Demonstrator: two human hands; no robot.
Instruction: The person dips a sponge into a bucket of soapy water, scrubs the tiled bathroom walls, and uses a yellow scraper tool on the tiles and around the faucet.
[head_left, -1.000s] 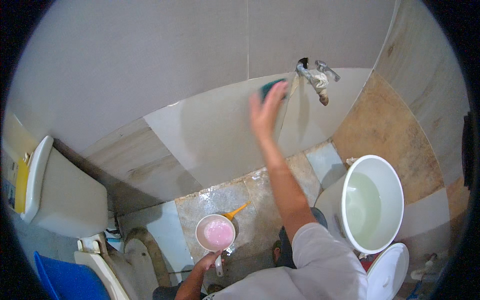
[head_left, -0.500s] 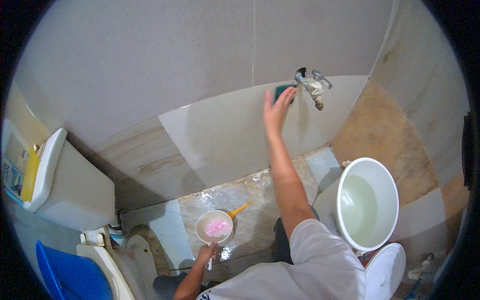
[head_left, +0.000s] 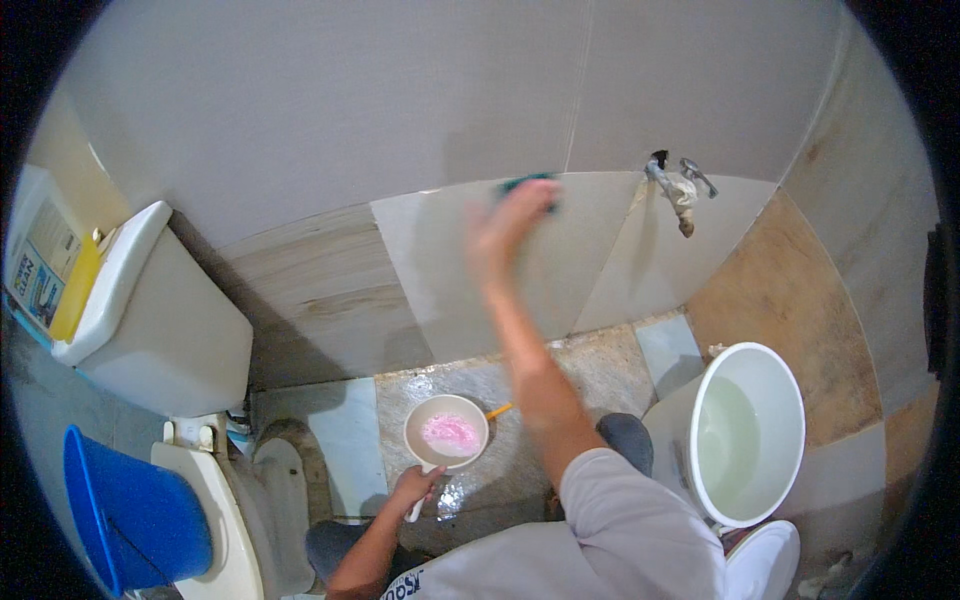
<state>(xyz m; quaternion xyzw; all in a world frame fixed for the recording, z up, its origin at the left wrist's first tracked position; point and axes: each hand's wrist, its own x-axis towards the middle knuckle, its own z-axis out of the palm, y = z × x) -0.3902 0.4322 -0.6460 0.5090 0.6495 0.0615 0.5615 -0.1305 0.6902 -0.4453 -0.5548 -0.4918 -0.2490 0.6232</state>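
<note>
My right hand (head_left: 508,225), smeared by motion, presses a dark green scouring pad (head_left: 522,184) on the pale wall tile (head_left: 600,215), near the tile's upper edge. Left of the metal faucet (head_left: 672,187), that hand stands apart from it. Low over the floor, my left hand (head_left: 414,486) grips the handle of a white dipper (head_left: 414,420). Inside the dipper lies a pink, partly foamy substance (head_left: 451,434). An orange handle (head_left: 499,411) sticks out from behind the dipper's right side; what it belongs to is hidden.
A white bucket (head_left: 684,425) of water stands at the right, with a round white lid (head_left: 765,565) below it. At left are a toilet tank (head_left: 190,320) with a plastic container (head_left: 45,255) on top, and a blue bucket (head_left: 160,530) on the toilet. The floor (head_left: 590,365) looks wet.
My right hand has moved the scouring pad left along the wall, away from the faucet. My left hand still holds the dipper. The whole view has shifted slightly.
</note>
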